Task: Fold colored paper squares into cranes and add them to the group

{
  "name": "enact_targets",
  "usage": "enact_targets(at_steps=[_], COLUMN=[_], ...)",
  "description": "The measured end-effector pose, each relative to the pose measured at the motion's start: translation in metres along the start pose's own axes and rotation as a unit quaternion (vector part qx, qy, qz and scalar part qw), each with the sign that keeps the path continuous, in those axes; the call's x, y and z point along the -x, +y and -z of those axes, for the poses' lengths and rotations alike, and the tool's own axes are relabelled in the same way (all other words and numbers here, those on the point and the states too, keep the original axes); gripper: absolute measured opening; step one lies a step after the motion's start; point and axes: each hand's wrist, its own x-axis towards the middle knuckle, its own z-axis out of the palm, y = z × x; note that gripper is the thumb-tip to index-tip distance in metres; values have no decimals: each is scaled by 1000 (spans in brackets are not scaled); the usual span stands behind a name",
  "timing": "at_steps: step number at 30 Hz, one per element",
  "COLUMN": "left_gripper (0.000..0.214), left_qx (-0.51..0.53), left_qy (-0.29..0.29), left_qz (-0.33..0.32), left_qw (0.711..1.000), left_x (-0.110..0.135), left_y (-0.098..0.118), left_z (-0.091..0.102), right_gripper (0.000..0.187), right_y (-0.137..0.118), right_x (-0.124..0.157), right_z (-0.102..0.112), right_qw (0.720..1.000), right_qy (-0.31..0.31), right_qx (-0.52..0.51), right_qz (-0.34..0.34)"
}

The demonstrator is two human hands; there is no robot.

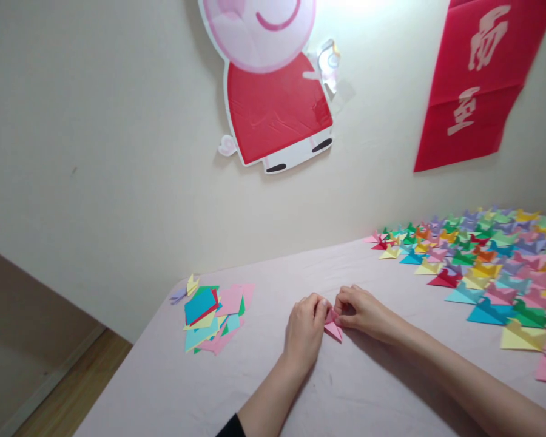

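Between my two hands is a small folded piece of pink paper [333,330], its pointed lower part showing below the fingers. My left hand [306,328] grips its left side, thumb against the paper and fingers curled. From the other side, my right hand [357,308] pinches the upper right edge between thumb and fingers. The fingers cover the upper part of the paper, so its full folded shape is partly hidden. Both hands rest low over the pale pink cloth [273,388].
Left of my hands lies a loose pile of coloured paper squares [202,306], with a yellow folded paper [192,284] and a purple one [179,295] behind it. Rows of folded paper figures [486,261] fill the right side. A wall [118,152] bounds the back.
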Motion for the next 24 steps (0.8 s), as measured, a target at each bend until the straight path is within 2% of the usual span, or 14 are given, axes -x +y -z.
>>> enact_targets(at_steps=[2, 5, 8, 12, 16, 20, 24], left_gripper=[28, 17, 23, 43, 43, 42, 47], left_qx=[0, -91, -198, -258, -258, -251, -261], left_qy=[27, 55, -20, -75, -91, -96, -88], left_qz=[1, -55, -106, -57, -41, -28, -30], left_qw=[1000, 993, 974, 962, 961, 963, 961], left_x=[3, 20, 45, 67, 70, 70, 73], left_y=[5, 19, 31, 33, 26, 25, 22], left_z=[5, 10, 7, 0, 2, 4, 0], right_gripper=[8, 11, 16, 16, 9, 15, 19], right_y=[0, -1, -7, -20, -25, -22, -19], right_x=[1, 4, 8, 15, 13, 5, 2], right_z=[-1, -3, -2, 1, 2, 1, 1], right_qw=[1000, 999, 999, 994, 986, 988, 996], right_qy=[11, 25, 40, 45, 39, -4, -25], right_qx=[-12, -18, 13, 90, 134, 91, 11], right_qz=[1, 10, 21, 39, 92, 123, 88])
